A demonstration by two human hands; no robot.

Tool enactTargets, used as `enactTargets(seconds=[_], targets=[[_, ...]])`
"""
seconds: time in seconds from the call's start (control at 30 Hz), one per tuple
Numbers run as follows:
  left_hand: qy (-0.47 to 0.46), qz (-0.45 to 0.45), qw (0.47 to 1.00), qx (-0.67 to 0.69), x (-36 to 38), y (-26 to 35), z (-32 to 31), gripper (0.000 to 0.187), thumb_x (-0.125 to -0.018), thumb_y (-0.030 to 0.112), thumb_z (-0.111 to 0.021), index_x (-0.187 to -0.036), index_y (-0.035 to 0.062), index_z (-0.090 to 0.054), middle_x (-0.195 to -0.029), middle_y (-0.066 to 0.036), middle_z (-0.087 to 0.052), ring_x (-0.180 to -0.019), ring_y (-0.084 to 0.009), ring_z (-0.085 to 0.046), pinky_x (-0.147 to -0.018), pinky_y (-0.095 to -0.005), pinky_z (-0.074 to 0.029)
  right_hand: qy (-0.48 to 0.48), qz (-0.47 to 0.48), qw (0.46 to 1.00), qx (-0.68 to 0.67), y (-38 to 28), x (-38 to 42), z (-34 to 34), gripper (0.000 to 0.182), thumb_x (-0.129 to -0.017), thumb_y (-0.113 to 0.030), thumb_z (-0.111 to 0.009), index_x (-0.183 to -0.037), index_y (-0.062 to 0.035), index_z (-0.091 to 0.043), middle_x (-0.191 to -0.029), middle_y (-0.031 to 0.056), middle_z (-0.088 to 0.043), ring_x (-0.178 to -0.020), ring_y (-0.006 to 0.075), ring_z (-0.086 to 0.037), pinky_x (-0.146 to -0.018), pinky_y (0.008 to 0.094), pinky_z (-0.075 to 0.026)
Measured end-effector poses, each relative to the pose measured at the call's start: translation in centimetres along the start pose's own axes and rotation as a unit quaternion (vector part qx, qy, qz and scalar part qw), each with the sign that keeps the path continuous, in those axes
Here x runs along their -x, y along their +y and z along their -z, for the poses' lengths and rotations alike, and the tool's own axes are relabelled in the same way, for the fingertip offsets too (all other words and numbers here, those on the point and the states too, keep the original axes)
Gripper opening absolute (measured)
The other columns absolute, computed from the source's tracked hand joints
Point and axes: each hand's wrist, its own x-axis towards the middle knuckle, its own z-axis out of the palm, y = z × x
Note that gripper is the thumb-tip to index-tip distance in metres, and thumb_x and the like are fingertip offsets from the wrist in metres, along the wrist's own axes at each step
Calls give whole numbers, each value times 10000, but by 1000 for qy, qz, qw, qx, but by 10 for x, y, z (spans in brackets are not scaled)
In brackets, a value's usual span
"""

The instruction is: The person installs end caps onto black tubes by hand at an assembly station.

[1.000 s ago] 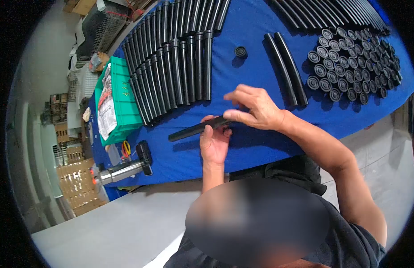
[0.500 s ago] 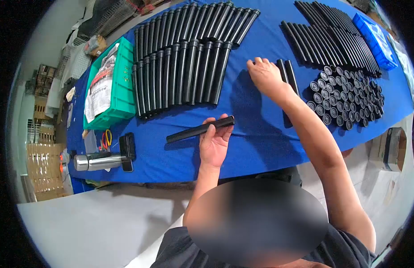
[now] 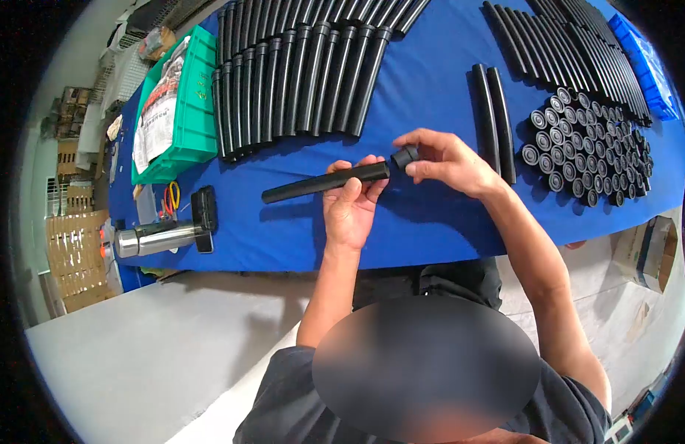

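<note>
My left hand (image 3: 350, 203) is wrapped round a black tube (image 3: 298, 186) that lies nearly level above the blue cloth (image 3: 298, 237). Between the thumb and fingers of my right hand (image 3: 450, 163) is a short black cap (image 3: 404, 156), held close to the tube's right end. Two loose black tubes (image 3: 487, 118) lie to the right of my right hand. Farther right stands a cluster of round black caps (image 3: 579, 148). Two rows of black tubes with collared ends (image 3: 305, 81) lie at the upper left.
A green crate (image 3: 194, 111) holding a printed bag is at the left. Near the front left edge are a steel flask (image 3: 157, 239), a black phone-like object (image 3: 204, 218) and scissors (image 3: 172, 196). More thin tubes (image 3: 579, 52) and a blue tray (image 3: 646, 70) are at the upper right.
My right hand has come left and down towards the tube, and a cap now shows in its fingers. My left hand still holds the tube. The camera view has shifted.
</note>
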Motion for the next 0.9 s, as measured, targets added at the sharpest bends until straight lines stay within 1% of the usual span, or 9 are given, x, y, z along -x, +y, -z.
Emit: enactTargets(seconds=[0.03, 0.17, 0.27, 0.4, 0.5, 0.6, 0.7, 0.8, 0.9], targets=[[6, -7, 1000, -17, 0, 0, -2, 295, -910, 35, -681, -1179, 122, -598, -1255, -204, -644, -1232, -365, -592, -1050, -492, -519, -31, 0, 1000, -3, 3, 2, -1, 378, -915, -112, -694, -1250, 11, -569, -943, 42, -634, -794, 98, -597, -739, 264, -514], [26, -21, 997, -66, 4, -3, -6, 300, -914, 47, -680, -1186, 131, -584, -1257, -205, -640, -1225, -361, -595, -1038, -495, -522, -16, -17, 994, -110, 9, 4, -12, 367, -928, -119, -684, -1248, 14, -560, -972, 42, -626, -831, 97, -594, -775, 257, -521], [36, -16, 996, -86, 3, -3, -3, 299, -921, 39, -664, -1192, 132, -578, -1263, -218, -633, -1222, -365, -596, -1037, -495, -522, -18, -26, 996, -83, 14, 5, -11, 380, -927, -122, -689, -1254, 14, -554, -968, 46, -629, -832, 95, -594, -776, 263, -518], [51, -22, 993, -100, 4, -5, -10, 309, -920, -10, -643, -1186, 103, -534, -1241, -234, -629, -1202, -352, -606, -999, -473, -560, 26, 44, 998, 45, 13, 9, -14, 356, -919, -136, -693, -1222, 14, -583, -943, 75, -635, -841, 121, -601, -757, 293, -506], [51, -28, 994, -93, 5, -6, -7, 319, -923, -11, -641, -1199, 102, -527, -1236, -241, -629, -1193, -350, -612, -990, -473, -566, 37, 83, 985, 149, 4, 11, -15, 356, -911, -158, -694, -1206, 15, -594, -947, 120, -642, -834, 195, -625, -748, 338, -506], [66, -33, 993, -96, 7, -7, -10, 321, -921, -8, -647, -1198, 102, -527, -1234, -240, -630, -1186, -345, -617, -991, -471, -565, 46, 125, 969, 210, 6, 10, -16, 365, -903, -178, -691, -1200, 12, -596, -964, 159, -641, -837, 283, -635, -752, 384, -505], [75, -45, 991, -105, 7, -10, -11, 315, -921, 4, -655, -1194, 107, -534, -1228, -236, -634, -1169, -333, -626, -981, -463, -570, 58, 147, 966, 206, 8, 10, -20, 359, -900, -189, -684, -1187, 9, -599, -967, 174, -636, -855, 333, -631, -758, 403, -507], [90, -40, 990, -98, 7, -10, -11, 305, -926, 18, -655, -1192, 111, -539, -1220, -224, -639, -1146, -319, -638, -967, -453, -576, 63, 146, 965, 208, 8, 10, -23, 354, -905, -190, -677, -1183, 13, -594, -970, 177, -633, -873, 340, -635, -766, 407, -510], [113, -41, 989, -86, 8, -11, -13, 298, -930, 33, -657, -1193, 115, -542, -1207, -205, -648, -1132, -306, -645, -956, -446, -580, 76, 177, 954, 230, 12, 10, -26, 363, -900, -179, -681, -1187, 21, -584, -990, 189, -629, -892, 359, -636, -777, 417, -514]])
